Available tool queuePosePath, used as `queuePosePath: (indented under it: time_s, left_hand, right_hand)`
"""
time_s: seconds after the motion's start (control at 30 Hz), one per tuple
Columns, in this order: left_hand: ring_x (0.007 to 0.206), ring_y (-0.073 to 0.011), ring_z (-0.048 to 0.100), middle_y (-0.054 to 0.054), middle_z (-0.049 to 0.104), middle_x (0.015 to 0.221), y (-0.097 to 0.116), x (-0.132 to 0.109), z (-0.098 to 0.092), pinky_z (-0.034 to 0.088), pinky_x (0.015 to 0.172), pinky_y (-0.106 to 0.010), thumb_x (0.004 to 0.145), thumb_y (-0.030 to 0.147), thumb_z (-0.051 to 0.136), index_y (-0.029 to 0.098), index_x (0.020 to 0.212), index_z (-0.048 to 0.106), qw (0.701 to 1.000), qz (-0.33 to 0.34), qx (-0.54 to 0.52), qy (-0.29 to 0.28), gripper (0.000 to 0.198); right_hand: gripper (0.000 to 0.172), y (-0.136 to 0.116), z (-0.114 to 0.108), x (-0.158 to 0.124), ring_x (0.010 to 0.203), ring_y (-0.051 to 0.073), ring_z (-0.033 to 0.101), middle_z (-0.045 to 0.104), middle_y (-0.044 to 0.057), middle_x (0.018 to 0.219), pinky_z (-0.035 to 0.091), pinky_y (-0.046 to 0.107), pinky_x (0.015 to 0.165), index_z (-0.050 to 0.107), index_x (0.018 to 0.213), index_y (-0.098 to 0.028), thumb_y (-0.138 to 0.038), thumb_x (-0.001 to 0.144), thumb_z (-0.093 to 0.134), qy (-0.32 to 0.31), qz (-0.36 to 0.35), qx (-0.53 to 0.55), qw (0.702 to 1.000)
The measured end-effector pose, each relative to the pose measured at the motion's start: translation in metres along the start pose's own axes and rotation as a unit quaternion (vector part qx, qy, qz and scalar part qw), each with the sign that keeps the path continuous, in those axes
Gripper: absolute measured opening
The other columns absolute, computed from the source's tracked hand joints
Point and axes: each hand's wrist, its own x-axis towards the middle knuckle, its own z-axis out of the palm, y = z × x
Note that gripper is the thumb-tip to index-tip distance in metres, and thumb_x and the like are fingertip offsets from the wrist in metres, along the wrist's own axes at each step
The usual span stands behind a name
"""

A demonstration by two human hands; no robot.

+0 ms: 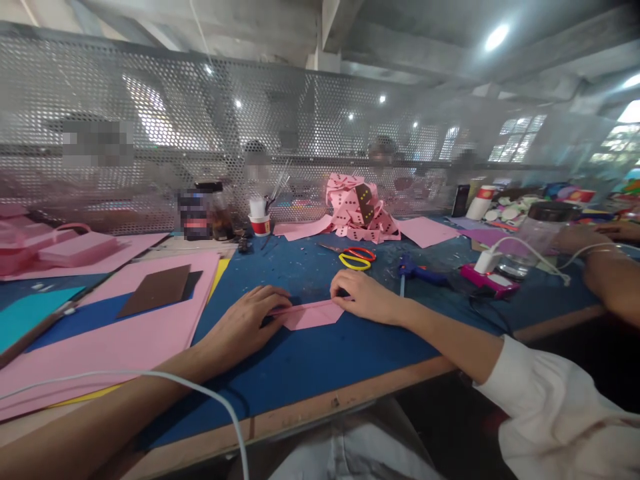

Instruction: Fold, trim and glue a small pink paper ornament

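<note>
So both hands are on the same bit of craft: the left hand has its thumb and fingers pinched on the left end of a folded pink paper piece, and the right hand pinches the other end. The piece is stretched between them, slanted corners toward the person, right over the blue work surface.

Just beyond the right hand there's a pair of scissors, one handle loop red, one yellow, blades pointing left. Right of those sits a blue glue gun, then a magenta power strip with a white plug in it.

Over by the left forearm, big pink sheets lie with a brown rectangle on top. Further back it's a heap of pink dotted pieces, plus a red-and-white cup, all in front of a perforated metal screen. Far right, a co-worker's arm pokes in.
</note>
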Motion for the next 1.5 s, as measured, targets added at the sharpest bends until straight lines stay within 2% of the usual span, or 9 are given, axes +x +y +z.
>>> queuePosePath:
  time_s: [0.2,0.4,0.5,0.63,0.73,0.87,0.97,1.17,1.5]
  left_hand:
    - [0.094,-0.0209,0.062,-0.005,0.069,0.100,0.006,0.001,-0.001,0.049,0.082,-0.032,0.090,0.025,0.050,0.022,0.097,0.063,0.992,-0.101,-0.071,0.004,0.015]
    - [0.081,-0.0204,0.065,-0.003,0.072,0.089,0.016,0.007,-0.019,0.049,0.072,-0.028,0.086,0.033,0.052,0.022,0.113,0.066,0.961,-0.199,-0.190,-0.012,0.032]
    - [0.078,-0.0215,0.065,-0.004,0.072,0.086,0.011,0.008,-0.024,0.048,0.067,-0.028,0.085,0.040,0.054,0.019,0.109,0.068,0.939,-0.229,-0.252,-0.049,0.034]
    - [0.067,-0.0191,0.063,-0.003,0.070,0.077,-0.006,0.006,-0.024,0.046,0.054,-0.025,0.081,0.045,0.058,0.017,0.100,0.068,0.907,-0.268,-0.320,-0.058,0.034]
    - [0.058,-0.0164,0.061,-0.003,0.069,0.073,-0.021,0.005,-0.025,0.042,0.048,-0.023,0.078,0.046,0.062,0.016,0.097,0.065,0.886,-0.291,-0.362,-0.020,0.035]
    - [0.058,-0.0166,0.062,-0.005,0.072,0.076,-0.031,0.005,-0.027,0.042,0.047,-0.023,0.077,0.045,0.065,0.016,0.096,0.060,0.876,-0.303,-0.374,0.014,0.035]
    - [0.057,-0.0169,0.063,-0.006,0.073,0.079,-0.032,0.004,-0.027,0.042,0.047,-0.024,0.077,0.047,0.064,0.015,0.098,0.057,0.874,-0.307,-0.377,0.017,0.038]
    - [0.056,-0.0169,0.062,-0.002,0.068,0.069,-0.024,0.005,-0.029,0.040,0.046,-0.024,0.077,0.047,0.064,0.014,0.108,0.057,0.881,-0.301,-0.364,0.029,0.046]
    - [0.058,-0.0150,0.063,-0.001,0.069,0.069,-0.025,0.005,-0.036,0.041,0.050,-0.023,0.083,0.047,0.059,0.017,0.093,0.062,0.889,-0.299,-0.344,0.041,0.033]
  right_hand:
    - [0.003,-0.003,-0.004,0.004,0.081,0.014,0.058,0.065,0.002,0.087,0.042,0.027,0.079,0.060,0.086,-0.017,-0.015,0.086,0.057,0.001,0.019,0.057,0.998]
    - [0.005,-0.013,-0.023,0.019,0.081,0.013,0.060,0.067,0.002,0.088,0.044,0.025,0.075,0.063,0.088,-0.017,-0.019,0.089,0.058,0.010,0.048,0.120,0.992]
    - [0.007,-0.020,-0.032,0.028,0.082,0.013,0.061,0.068,0.002,0.089,0.045,0.025,0.078,0.064,0.089,-0.018,-0.020,0.090,0.058,0.019,0.029,0.127,0.991]
    - [0.015,-0.004,-0.049,0.042,0.093,0.014,0.062,0.069,0.004,0.100,0.044,0.026,0.086,0.065,0.096,-0.018,-0.024,0.094,0.052,0.114,0.020,0.076,0.990]
    - [0.020,0.027,-0.060,0.048,0.094,0.017,0.062,0.069,0.006,0.104,0.045,0.028,0.084,0.064,0.101,-0.017,-0.024,0.096,0.046,0.176,0.106,-0.013,0.979]
    - [0.025,0.064,-0.051,0.041,0.099,0.020,0.062,0.068,0.007,0.109,0.045,0.028,0.082,0.065,0.106,-0.018,-0.022,0.095,0.043,-0.007,0.220,-0.195,0.956]
    - [0.022,0.073,-0.033,0.033,0.103,0.025,0.060,0.066,0.014,0.111,0.044,0.031,0.084,0.067,0.103,-0.015,-0.024,0.090,0.052,-0.055,0.233,-0.228,0.944]
    - [0.029,0.080,-0.019,0.035,0.106,0.029,0.059,0.062,0.021,0.114,0.044,0.035,0.087,0.063,0.112,-0.009,-0.018,0.088,0.047,-0.081,0.261,-0.249,0.929]
    - [0.032,0.087,-0.026,0.037,0.095,0.031,0.063,0.066,0.019,0.107,0.044,0.033,0.076,0.068,0.101,-0.010,-0.028,0.076,0.060,-0.063,0.307,-0.187,0.931]
